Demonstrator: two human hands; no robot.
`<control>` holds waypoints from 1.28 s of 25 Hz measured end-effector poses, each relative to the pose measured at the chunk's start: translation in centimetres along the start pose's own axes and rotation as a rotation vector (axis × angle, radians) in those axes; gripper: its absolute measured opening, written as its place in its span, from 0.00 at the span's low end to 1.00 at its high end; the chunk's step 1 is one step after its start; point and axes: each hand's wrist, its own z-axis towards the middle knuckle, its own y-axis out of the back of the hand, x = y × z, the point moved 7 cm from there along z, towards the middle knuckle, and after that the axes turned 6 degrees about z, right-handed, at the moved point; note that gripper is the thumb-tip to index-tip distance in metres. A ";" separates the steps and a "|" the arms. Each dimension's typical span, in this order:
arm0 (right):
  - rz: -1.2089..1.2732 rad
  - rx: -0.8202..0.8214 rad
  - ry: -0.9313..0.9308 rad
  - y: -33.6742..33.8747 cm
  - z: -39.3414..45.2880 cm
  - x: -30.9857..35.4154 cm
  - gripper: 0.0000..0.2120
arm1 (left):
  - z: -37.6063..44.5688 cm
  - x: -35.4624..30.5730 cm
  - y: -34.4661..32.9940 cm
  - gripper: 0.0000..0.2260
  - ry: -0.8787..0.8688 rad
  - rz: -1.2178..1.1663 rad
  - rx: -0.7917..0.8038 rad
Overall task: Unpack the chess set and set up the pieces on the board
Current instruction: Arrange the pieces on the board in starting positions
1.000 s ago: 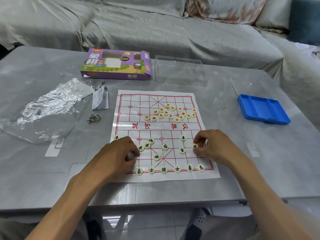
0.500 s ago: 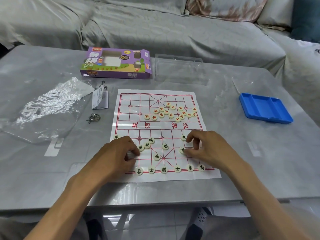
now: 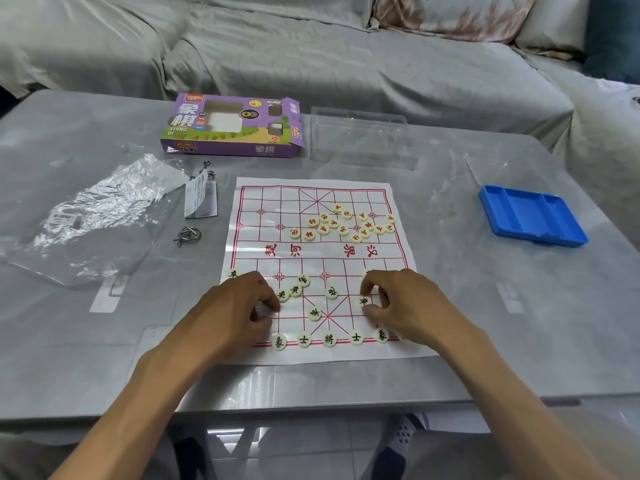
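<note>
The grey counter (image 3: 485, 323) carries a paper board (image 3: 318, 268) printed with a red grid, lying flat near the front edge. Behind it the purple box (image 3: 232, 126) is seen opened, with a clear plastic tray (image 3: 360, 136) beside it; a crumpled wrapper (image 3: 93, 216) lies to the left and a blue tray (image 3: 531, 214) well to the right.

The red pieces (image 3: 346, 223) are heaped unsorted on the far half. On the near half five black pieces (image 3: 329, 339) are already lined along the back row, while others lie loose above them.

The step in hand is judged to be the arranging of the black side. The right hand (image 3: 401, 306) is curled, thumb and forefinger pinched on one black piece (image 3: 363, 301). The left hand (image 3: 239, 306) is curled at the board's left part; whether anything is held cannot be told.

Next, the pinched piece presumably needs sliding onto its proper crossing, without the neighbouring row being disturbed.
</note>
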 end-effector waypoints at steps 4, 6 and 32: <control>-0.031 -0.015 -0.011 0.2 -0.1 0.0 0.14 | 0.0 0.0 -0.1 0.09 0.004 -0.001 0.008; -0.054 -0.014 -0.011 0.0 0.0 0.1 0.14 | 0.0 0.0 0.0 0.09 0.006 -0.005 0.010; 0.104 -0.157 0.078 -0.5 4.3 4.3 0.13 | -0.2 0.2 -0.1 0.09 -0.009 -0.030 -0.023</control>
